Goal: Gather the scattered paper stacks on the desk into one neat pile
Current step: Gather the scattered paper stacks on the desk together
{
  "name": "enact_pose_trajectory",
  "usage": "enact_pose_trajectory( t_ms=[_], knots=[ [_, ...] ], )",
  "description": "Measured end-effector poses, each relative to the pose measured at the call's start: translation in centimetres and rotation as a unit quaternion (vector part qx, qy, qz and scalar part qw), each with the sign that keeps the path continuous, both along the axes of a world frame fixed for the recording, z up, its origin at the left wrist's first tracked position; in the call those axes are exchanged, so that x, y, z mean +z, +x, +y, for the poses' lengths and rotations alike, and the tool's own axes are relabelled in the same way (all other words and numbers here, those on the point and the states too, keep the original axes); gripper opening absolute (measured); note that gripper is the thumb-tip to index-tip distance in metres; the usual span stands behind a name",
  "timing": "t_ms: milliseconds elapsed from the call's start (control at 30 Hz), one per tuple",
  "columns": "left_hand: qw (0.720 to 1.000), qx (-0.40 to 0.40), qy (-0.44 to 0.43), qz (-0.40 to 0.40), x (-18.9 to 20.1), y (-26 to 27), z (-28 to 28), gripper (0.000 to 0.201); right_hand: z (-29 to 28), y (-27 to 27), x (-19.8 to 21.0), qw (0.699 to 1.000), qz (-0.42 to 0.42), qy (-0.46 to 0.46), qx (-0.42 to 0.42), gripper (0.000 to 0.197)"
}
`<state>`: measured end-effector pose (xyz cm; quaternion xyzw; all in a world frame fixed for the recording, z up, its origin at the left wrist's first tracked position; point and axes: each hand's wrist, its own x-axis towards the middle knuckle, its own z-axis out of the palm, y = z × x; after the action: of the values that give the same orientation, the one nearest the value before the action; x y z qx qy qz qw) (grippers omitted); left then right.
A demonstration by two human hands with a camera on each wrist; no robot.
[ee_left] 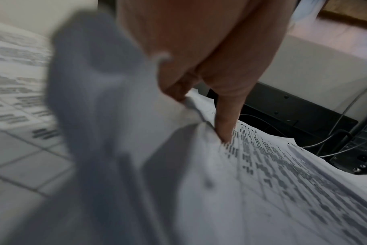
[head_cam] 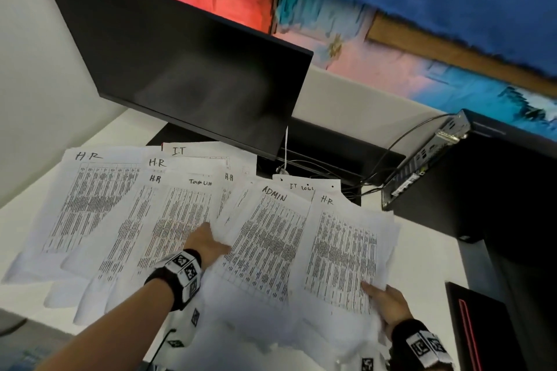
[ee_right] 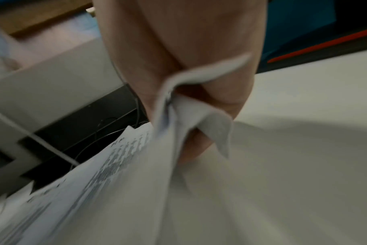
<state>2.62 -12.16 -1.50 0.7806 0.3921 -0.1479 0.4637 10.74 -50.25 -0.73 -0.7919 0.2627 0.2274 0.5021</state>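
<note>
On the white desk below a dark monitor, printed paper stacks fan out. The left hand pinches the ADMIN stack; the left-wrist view shows thumb and fingers clamping its edge. The right hand pinches the rightmost HR stack.

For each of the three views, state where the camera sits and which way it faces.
Head: on the head, facing down at paper stacks and monitor; both forearms show.
Left wrist: along left hand, which pinches the ADMIN stack.
Right wrist: along right hand, which grips the H.R stack.
Shared: wrist views both show the cables.
</note>
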Motion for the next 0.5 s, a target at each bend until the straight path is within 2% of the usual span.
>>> enact_pose_trajectory(
  t_ms=[67,133,200,267,300,367,433,500],
  knots=[
    [1.000,-0.008,0.019,-0.009,-0.2,0.1,-0.1,0.050,0.3,-0.1,1.5,0.990,-0.066,-0.109,0.055,0.031],
    [0.999,0.000,0.028,-0.020,0.0,0.0,-0.1,0.044,0.8,0.1,4.1,0.957,-0.142,-0.232,0.100,0.030],
    [0.999,0.005,0.028,-0.016,0.0,-0.1,0.1,0.040,1.2,-0.1,7.4,0.926,-0.228,-0.278,0.113,0.024],
    [1.000,0.014,0.007,-0.025,-0.6,-0.3,0.6,0.025,1.5,-0.3,10.6,0.909,-0.315,-0.260,0.089,0.012],
    [0.999,0.020,-0.013,-0.035,-0.9,-0.4,0.9,0.022,1.2,-0.1,11.6,0.911,-0.339,-0.227,0.063,0.006],
    [0.997,0.025,-0.053,-0.059,-1.1,-0.5,1.4,0.028,0.9,-0.3,13.4,0.920,-0.368,-0.137,0.028,0.008],
    [0.993,0.000,-0.093,-0.071,-0.9,-0.6,1.4,0.043,1.0,-0.4,14.1,0.934,-0.356,-0.037,-0.001,0.011],
    [0.990,-0.034,-0.117,-0.072,-0.5,-0.6,1.1,0.057,1.4,-0.5,12.9,0.956,-0.289,0.046,-0.020,0.021]
  ],
)
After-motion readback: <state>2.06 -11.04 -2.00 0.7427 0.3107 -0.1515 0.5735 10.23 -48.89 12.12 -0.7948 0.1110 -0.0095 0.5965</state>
